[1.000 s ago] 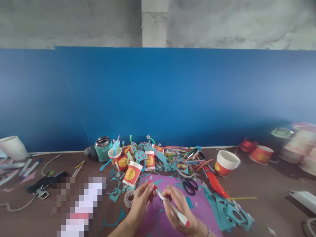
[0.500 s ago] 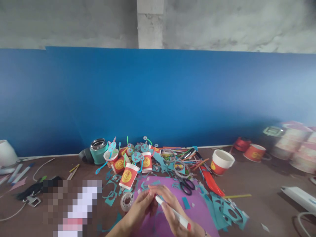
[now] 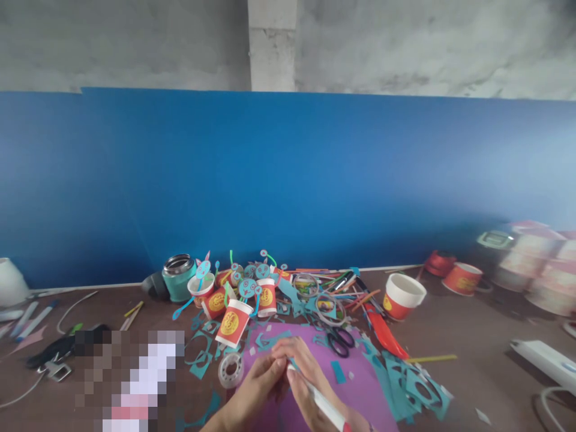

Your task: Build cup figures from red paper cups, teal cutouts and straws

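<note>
My right hand (image 3: 303, 366) is closed around a white marker (image 3: 324, 407) with a red end, which slants up and left toward my other fingers. Close against it, my left hand (image 3: 261, 379) has its fingers pinched together. A sliver of blue paper (image 3: 292, 363) shows by the marker's tip, but what the left fingers hold is mostly hidden. Both hands are above a purple sheet (image 3: 360, 390) strewn with blue scraps. Black-handled scissors (image 3: 341, 343) lie beyond the right hand, and a clear tape roll (image 3: 231, 370) sits left of my left hand.
Red paper cups (image 3: 234, 324) with blue paper faces on straws stand behind the sheet, beside a teal thermos (image 3: 179, 279). Straws and pens are piled at the back. Stacked white cups (image 3: 404, 296), a red pouch (image 3: 386, 333) and cut blue paper (image 3: 411, 384) lie to the right.
My hands have shifted slightly right and drawn closer together around the marker tip. The red spot between the fingers has gone from sight, and a blue sliver shows there now.
</note>
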Available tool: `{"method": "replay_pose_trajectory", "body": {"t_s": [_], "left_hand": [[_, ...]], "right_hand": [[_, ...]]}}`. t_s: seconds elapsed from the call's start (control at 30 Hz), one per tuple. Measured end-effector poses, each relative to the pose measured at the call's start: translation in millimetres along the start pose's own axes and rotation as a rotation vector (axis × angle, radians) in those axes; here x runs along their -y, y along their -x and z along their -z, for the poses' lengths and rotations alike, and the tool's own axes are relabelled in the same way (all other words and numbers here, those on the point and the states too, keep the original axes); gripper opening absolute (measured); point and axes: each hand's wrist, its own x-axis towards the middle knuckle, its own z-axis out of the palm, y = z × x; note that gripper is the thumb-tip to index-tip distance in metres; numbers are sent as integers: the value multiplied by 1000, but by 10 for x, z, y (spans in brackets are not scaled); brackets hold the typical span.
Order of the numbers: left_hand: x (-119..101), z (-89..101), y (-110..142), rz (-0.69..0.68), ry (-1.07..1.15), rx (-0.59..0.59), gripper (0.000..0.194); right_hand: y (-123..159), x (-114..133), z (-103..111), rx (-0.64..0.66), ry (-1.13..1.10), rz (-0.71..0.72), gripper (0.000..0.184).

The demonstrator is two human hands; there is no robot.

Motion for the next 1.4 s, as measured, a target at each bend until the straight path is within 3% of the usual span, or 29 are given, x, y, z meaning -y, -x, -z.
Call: {"method": "replay_pose_trajectory", "body": {"t_s": [0.1, 0.27, 0.37, 0.5, 0.6, 0.67, 0.73, 0.83, 0.97, 1.17, 1.3, 1.4], "left_hand": [[28, -19, 0, -1, -80, 36, 48], [62, -102, 34, 0, -31, 72, 51], [23, -130, 46, 16, -86, 70, 54], [-110, -114, 29, -21, -283, -97, 54], [-169, -86, 25, -218, -548, -288, 42], [-155, -69, 43, -348, -783, -329, 24], [-107, -50, 73, -436, -1028, -284, 14], [-21, -16, 105, -499, -1355, -222, 38], [1, -8, 99, -459, -1603, -173, 47], [-61, -64, 113, -401, -1613, -172, 40], [49, 47, 90, -560, -1652, -355, 44], [88, 99, 62, -593, -1687, -383, 41]], "right_hand": [[1, -39, -54, -49, 21, 11, 27], [41, -47, -110, -77, -5, -30, 28], [43, -25, -89, -71, -42, -106, 30], [-59, -107, 75, -182, -89, -334, 32], [-171, -323, 246, -255, -25, -537, 36], [-221, -481, 330, -220, 227, -581, 32], [-239, -582, 378, -169, 474, -551, 25], [-231, -576, 427, -78, 774, -531, 22], [-197, -408, 535, 141, 1044, -665, 26], [-104, -301, 623, 218, 1144, -732, 38], [-74, -330, 654, 222, 1140, -742, 38], [-69, -375, 712, 207, 1081, -743, 34]]}}
